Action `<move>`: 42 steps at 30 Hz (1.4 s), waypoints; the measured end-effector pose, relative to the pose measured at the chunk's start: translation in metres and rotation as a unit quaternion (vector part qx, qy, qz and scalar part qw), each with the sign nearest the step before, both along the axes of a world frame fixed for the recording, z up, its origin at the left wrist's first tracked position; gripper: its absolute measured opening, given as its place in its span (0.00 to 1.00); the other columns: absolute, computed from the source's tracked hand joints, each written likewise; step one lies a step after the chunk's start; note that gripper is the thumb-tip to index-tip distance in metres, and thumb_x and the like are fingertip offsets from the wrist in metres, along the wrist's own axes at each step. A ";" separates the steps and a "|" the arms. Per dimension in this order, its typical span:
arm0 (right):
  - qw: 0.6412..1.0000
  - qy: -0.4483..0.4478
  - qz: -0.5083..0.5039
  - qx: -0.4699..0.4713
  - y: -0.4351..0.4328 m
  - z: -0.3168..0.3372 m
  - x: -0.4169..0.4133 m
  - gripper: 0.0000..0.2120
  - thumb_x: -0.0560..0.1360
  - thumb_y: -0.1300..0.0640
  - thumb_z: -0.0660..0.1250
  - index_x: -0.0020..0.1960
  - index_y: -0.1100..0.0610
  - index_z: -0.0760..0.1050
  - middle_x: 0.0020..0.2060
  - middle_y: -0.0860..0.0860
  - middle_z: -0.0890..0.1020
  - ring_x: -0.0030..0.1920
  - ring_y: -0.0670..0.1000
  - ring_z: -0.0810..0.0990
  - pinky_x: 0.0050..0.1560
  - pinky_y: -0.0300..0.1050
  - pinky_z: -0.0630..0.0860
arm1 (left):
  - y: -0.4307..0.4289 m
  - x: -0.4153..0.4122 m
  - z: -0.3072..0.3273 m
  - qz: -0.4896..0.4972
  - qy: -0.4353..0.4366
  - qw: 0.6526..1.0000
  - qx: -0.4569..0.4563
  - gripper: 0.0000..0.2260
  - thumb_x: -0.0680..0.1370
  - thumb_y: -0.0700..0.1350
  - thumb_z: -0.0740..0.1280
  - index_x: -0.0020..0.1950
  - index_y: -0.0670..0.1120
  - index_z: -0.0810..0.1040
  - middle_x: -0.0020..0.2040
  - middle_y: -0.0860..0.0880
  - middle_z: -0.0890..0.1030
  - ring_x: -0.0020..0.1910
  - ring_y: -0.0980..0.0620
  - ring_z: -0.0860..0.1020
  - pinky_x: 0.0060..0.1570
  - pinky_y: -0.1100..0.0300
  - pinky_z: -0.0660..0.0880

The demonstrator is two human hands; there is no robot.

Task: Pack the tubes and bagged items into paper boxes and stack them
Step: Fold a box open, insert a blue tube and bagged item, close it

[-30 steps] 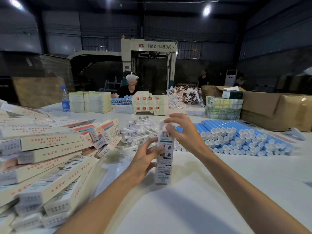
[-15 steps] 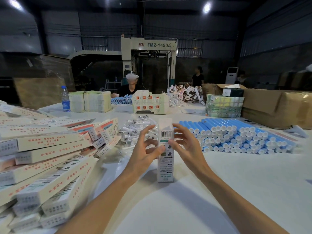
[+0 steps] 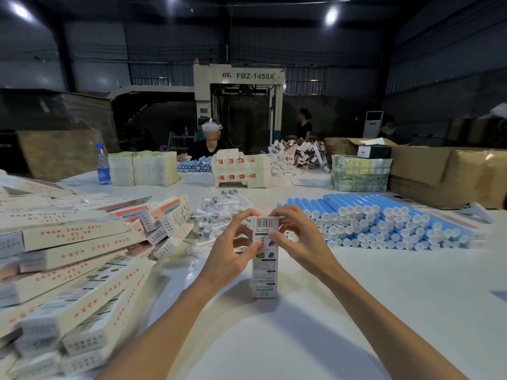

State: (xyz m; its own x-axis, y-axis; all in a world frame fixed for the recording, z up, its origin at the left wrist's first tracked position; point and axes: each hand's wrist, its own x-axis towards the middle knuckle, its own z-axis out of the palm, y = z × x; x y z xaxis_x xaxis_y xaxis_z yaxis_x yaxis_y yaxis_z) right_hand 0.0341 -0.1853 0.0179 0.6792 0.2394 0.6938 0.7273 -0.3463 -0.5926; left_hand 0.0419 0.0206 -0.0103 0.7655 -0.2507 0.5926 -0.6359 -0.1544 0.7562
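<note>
A tall white paper box (image 3: 265,272) with a barcode near its top stands upright on the white table (image 3: 384,297) in front of me. My left hand (image 3: 230,250) grips its upper left side, thumb on the front face. From the right, my right hand (image 3: 299,239) pinches the top, fingers curled over the upper edge. Behind the box lies a heap of clear bagged items (image 3: 216,212). A stack of blue tubes with white caps (image 3: 384,220) lies to the right. Packed boxes (image 3: 68,259) are piled at the left.
Flat box blanks (image 3: 142,168) and a water bottle (image 3: 103,164) stand at the far left of the table. A person wearing a headset (image 3: 208,144) sits across. Brown cartons (image 3: 450,174) line the right side, and another person (image 3: 304,124) stands by a large machine.
My right hand came down from the box's top flap to pinch its upper edge. Both hands closed in tighter on the box, which stays upright in place.
</note>
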 end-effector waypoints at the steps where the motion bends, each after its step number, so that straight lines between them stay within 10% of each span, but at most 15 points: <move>1: 1.000 0.012 0.003 0.007 -0.001 0.000 -0.001 0.10 0.81 0.61 0.71 0.61 0.53 0.79 0.58 0.48 0.80 0.58 0.51 0.82 0.56 0.43 0.79 | 0.000 0.000 0.000 0.001 0.000 1.000 0.001 0.24 0.82 0.41 0.73 0.74 0.57 0.71 0.50 0.46 0.85 0.53 0.45 0.84 0.59 0.43 0.83; 7: 0.991 0.049 0.015 0.123 0.000 0.016 -0.002 0.11 0.85 0.54 0.66 0.67 0.51 0.74 0.49 0.51 0.86 0.47 0.52 0.85 0.50 0.46 0.83 | 0.001 -0.001 0.003 -0.005 0.003 1.000 0.010 0.23 0.81 0.46 0.72 0.73 0.57 0.70 0.54 0.49 0.86 0.57 0.44 0.83 0.60 0.40 0.82; 12: 0.998 0.048 -0.009 0.034 0.002 0.040 0.009 0.12 0.83 0.61 0.68 0.66 0.56 0.75 0.40 0.56 0.87 0.37 0.45 0.82 0.40 0.40 0.78 | 0.003 0.001 0.002 -0.006 0.004 1.000 0.012 0.22 0.81 0.47 0.72 0.73 0.57 0.70 0.55 0.50 0.86 0.58 0.45 0.83 0.61 0.39 0.81; 21: 0.997 -0.014 -0.063 -0.043 -0.002 0.035 0.012 0.09 0.83 0.64 0.67 0.52 0.50 0.76 0.43 0.42 0.85 0.43 0.40 0.83 0.43 0.37 0.79 | 0.003 0.004 -0.001 0.000 0.012 1.000 0.001 0.25 0.80 0.50 0.73 0.72 0.69 0.70 0.56 0.52 0.86 0.58 0.47 0.84 0.59 0.45 0.84; 42: 0.998 0.058 -0.011 0.003 0.001 0.040 0.007 0.05 0.80 0.53 0.74 0.51 0.54 0.85 0.42 0.47 0.88 0.46 0.48 0.86 0.43 0.40 0.80 | 0.003 0.006 -0.005 -0.001 0.022 1.000 0.000 0.31 0.79 0.54 0.74 0.77 0.64 0.63 0.55 0.53 0.87 0.55 0.47 0.86 0.58 0.46 0.84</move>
State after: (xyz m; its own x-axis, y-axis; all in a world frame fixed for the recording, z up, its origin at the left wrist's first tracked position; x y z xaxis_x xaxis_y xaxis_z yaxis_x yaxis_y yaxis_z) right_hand 0.0415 -0.1838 0.0576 0.7606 0.2203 0.6107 0.6455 -0.3581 -0.6747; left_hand 0.0483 0.0238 -0.0155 0.7903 -0.2522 0.5584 -0.6022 -0.1522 0.7837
